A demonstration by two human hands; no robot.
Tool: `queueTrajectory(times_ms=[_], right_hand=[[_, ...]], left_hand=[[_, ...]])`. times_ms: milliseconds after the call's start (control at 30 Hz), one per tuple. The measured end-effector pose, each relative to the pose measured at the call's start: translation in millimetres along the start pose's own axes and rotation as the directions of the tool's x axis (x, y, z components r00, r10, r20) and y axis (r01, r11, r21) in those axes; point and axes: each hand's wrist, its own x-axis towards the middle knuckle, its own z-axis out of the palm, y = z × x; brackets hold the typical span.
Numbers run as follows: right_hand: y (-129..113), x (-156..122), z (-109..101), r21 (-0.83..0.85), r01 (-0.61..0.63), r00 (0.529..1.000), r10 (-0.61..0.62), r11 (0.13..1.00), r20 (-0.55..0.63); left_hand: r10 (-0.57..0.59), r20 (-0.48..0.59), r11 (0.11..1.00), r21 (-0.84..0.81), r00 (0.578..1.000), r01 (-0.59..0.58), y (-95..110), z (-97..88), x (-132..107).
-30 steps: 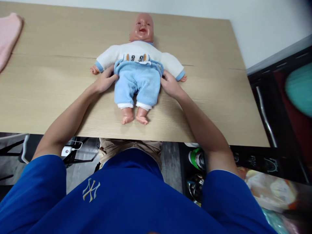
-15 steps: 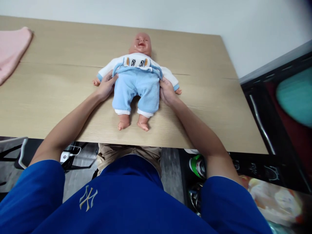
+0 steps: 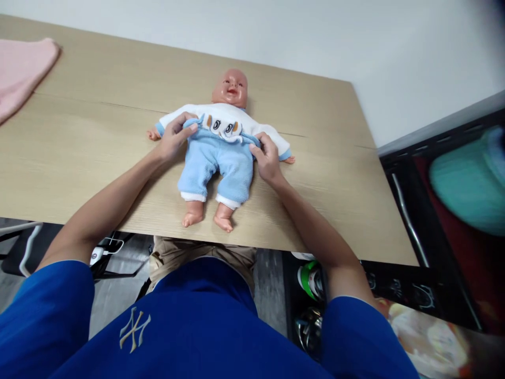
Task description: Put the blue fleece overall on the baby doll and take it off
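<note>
A baby doll (image 3: pixel 231 88) lies on its back on the table, its feet toward me. It wears a white long-sleeved top (image 3: pixel 266 130) and light blue fleece overalls (image 3: pixel 219 158). The white bib (image 3: pixel 223 126), with two embroidered eyes, is slack across the doll's middle. On the left side of the waist, my left hand (image 3: pixel 176 138) pinches the overalls' blue edge between thumb and fingers. My right hand (image 3: pixel 268 157) is closed on the same blue edge at the opposite side. Part of that edge is hidden by my fingers.
A pink cloth (image 3: pixel 26 71) lies at the left of the wooden table (image 3: pixel 315 173). To the right stands a dark rack (image 3: pixel 402 205) with a turquoise object (image 3: pixel 469 181). Below the table's front edge is a green and white container (image 3: pixel 310 280). A white wall rises behind.
Both hands have shifted up the sides of the doll's waist and now pinch the blue edge, spreading it sideways. The view has tilted slightly.
</note>
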Motion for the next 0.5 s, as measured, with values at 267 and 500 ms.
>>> queueTrajectory(times_ms=[267,500], right_hand=[[8,31,21,0.208,-0.055,0.998,0.06,0.977,-0.018],[35,17,18,0.134,-0.159,0.982,0.17,0.978,-0.079]], left_hand=[[-0.032,-0.148,0.999,0.003,0.989,0.033,-5,13.6,8],[-0.05,-0.103,0.991,0.114,0.993,0.062,-14,-3.3,2]])
